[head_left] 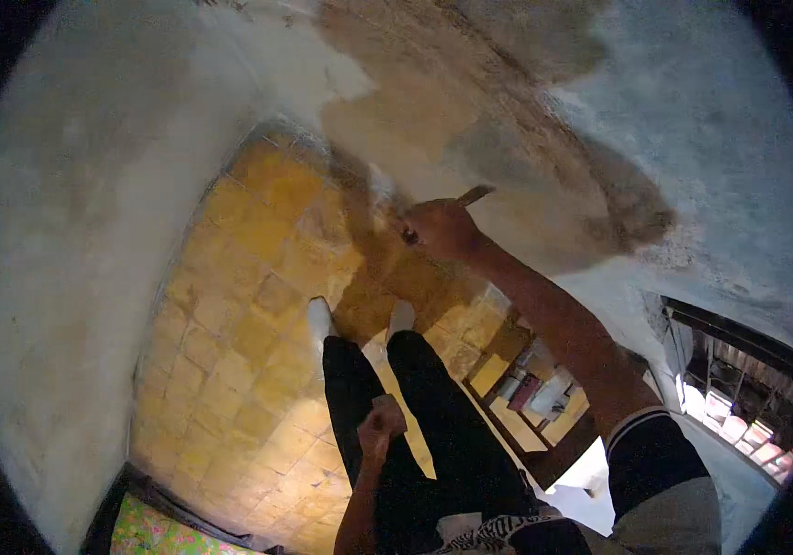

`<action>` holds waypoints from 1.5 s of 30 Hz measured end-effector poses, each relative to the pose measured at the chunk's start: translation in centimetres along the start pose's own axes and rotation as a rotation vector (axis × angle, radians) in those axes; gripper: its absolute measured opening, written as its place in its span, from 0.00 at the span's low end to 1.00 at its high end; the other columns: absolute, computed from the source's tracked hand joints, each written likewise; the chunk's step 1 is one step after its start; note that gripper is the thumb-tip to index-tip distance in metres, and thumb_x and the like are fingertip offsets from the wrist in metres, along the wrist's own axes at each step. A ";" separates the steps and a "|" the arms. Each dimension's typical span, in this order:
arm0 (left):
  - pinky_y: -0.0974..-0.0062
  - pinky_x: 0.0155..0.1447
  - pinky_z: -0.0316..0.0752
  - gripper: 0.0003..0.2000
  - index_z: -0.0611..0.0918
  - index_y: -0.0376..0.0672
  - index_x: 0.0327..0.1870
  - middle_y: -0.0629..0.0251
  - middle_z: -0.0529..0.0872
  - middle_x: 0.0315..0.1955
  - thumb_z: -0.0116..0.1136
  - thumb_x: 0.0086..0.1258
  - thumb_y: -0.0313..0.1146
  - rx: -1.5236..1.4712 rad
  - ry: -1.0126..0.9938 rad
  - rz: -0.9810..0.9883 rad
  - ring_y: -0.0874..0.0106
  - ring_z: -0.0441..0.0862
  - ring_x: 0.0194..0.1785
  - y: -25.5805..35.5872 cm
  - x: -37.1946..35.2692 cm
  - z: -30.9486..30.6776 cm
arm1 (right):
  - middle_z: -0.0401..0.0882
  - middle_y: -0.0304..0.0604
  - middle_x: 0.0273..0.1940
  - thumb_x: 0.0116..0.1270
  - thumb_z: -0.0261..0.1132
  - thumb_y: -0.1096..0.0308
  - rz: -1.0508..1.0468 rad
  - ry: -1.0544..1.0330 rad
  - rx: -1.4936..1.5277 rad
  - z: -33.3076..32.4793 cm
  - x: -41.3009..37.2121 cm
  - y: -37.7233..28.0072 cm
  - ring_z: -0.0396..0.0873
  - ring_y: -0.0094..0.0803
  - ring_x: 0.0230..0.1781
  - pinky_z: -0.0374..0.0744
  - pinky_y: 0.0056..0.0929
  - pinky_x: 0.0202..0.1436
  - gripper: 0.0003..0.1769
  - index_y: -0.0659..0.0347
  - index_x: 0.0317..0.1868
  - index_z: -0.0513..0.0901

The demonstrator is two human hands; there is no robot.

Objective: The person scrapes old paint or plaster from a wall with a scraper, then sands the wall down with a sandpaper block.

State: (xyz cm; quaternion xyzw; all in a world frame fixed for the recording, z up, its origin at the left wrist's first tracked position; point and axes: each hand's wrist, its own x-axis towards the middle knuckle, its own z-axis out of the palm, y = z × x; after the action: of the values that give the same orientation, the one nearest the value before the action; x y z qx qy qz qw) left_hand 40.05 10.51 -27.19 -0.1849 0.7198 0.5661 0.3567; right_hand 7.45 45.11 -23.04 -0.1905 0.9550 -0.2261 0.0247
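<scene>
My right hand is stretched out in front of the wall, its fingers closed round a flat-bladed tool. The tool's narrow blade sticks out above the fist, and a dark round end shows at the other side. Behind it the wall has a large brown patch with rough, worn plaster. Low over my thighs, my left hand is closed on a small pale flat piece, whose material is hard to make out.
Yellow floor tiles lie under my white-covered feet. A wooden-framed table with several small items stands right of my legs. Beyond it is a barred window. Flowered fabric shows at lower left.
</scene>
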 end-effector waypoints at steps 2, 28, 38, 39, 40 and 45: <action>0.72 0.51 0.77 0.18 0.83 0.37 0.48 0.62 0.86 0.40 0.69 0.60 0.35 0.022 -0.008 -0.003 0.73 0.82 0.44 -0.4 -0.1 -0.2 | 0.82 0.41 0.30 0.50 0.67 0.67 -0.113 0.068 0.043 1.2 0.2 -0.9 0.82 0.42 0.33 0.80 0.42 0.36 0.19 0.50 0.46 0.83; 0.70 0.49 0.77 0.18 0.82 0.36 0.47 0.58 0.86 0.40 0.68 0.59 0.36 -0.173 0.044 -0.067 0.70 0.83 0.43 -3.3 -0.2 0.0 | 0.80 0.41 0.30 0.47 0.68 0.65 0.025 -0.065 -0.110 -1.2 0.4 -1.1 0.81 0.43 0.31 0.79 0.42 0.34 0.15 0.51 0.39 0.83; 0.72 0.52 0.77 0.17 0.82 0.36 0.46 0.60 0.86 0.40 0.68 0.59 0.35 -0.091 0.045 -0.012 0.72 0.81 0.45 -1.8 0.3 0.1 | 0.81 0.44 0.30 0.49 0.67 0.66 0.147 0.036 -0.090 0.8 -0.3 2.9 0.82 0.43 0.32 0.80 0.40 0.34 0.14 0.58 0.39 0.82; 0.72 0.51 0.77 0.17 0.82 0.36 0.46 0.61 0.86 0.39 0.68 0.60 0.35 -0.106 0.063 -0.041 0.72 0.81 0.44 -1.3 0.4 0.3 | 0.81 0.45 0.30 0.50 0.67 0.66 0.017 0.040 -0.071 1.2 -0.9 1.4 0.82 0.43 0.32 0.80 0.40 0.34 0.14 0.58 0.39 0.82; 0.72 0.50 0.77 0.16 0.82 0.36 0.46 0.62 0.86 0.39 0.68 0.60 0.34 -0.122 0.079 -0.074 0.72 0.81 0.44 -0.3 0.3 0.3 | 0.81 0.45 0.31 0.51 0.66 0.66 -0.109 0.041 -0.051 1.1 -1.1 0.3 0.82 0.43 0.31 0.80 0.40 0.34 0.13 0.59 0.38 0.82; 0.72 0.49 0.77 0.15 0.82 0.37 0.47 0.65 0.85 0.40 0.67 0.60 0.30 -0.135 -0.017 -0.089 0.73 0.81 0.43 -2.4 0.6 -0.1 | 0.82 0.45 0.29 0.55 0.65 0.59 0.121 -0.023 -0.035 -0.2 0.0 1.4 0.81 0.44 0.30 0.80 0.45 0.35 0.14 0.50 0.42 0.84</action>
State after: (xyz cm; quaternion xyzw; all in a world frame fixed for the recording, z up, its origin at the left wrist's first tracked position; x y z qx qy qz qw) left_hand 41.21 9.74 -29.29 -0.2355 0.6679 0.5984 0.3745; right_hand 6.88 46.35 -23.48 -0.1356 0.9682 -0.2052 0.0460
